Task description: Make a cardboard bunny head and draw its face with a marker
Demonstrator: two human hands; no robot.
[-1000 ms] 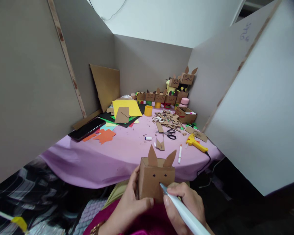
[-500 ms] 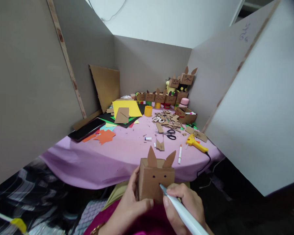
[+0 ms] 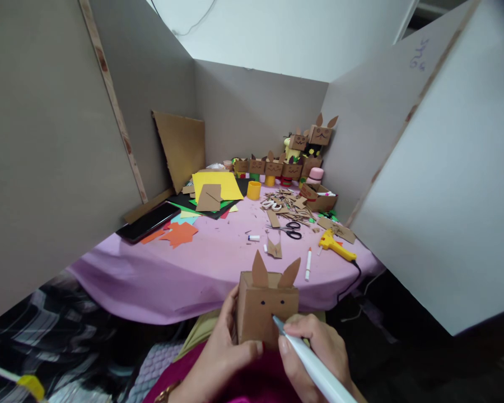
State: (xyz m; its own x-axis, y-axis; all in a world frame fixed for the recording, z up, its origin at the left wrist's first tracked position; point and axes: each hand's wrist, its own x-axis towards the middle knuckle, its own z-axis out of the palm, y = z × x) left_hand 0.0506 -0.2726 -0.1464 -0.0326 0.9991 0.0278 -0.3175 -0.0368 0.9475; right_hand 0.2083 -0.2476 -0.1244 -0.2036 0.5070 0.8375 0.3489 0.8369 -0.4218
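Observation:
My left hand (image 3: 220, 352) grips a small brown cardboard box (image 3: 262, 310) from its left side and bottom, holding it over my lap in front of the table. The box has two pointed ears on top and two black dots for eyes on its front. My right hand (image 3: 315, 350) is closed around a white marker (image 3: 315, 366), whose tip touches the box's front just below the eyes.
A table with a purple cloth (image 3: 210, 268) carries coloured paper sheets (image 3: 216, 187), a black phone (image 3: 149, 221), scissors (image 3: 293, 229), a yellow glue gun (image 3: 336, 246), a marker (image 3: 308, 263), cardboard scraps and a row of finished cardboard animal boxes (image 3: 285, 162). Grey partition boards (image 3: 437, 184) enclose the table on three sides.
The marker tip has shifted very slightly on the box face. Both hands and the box stay in place.

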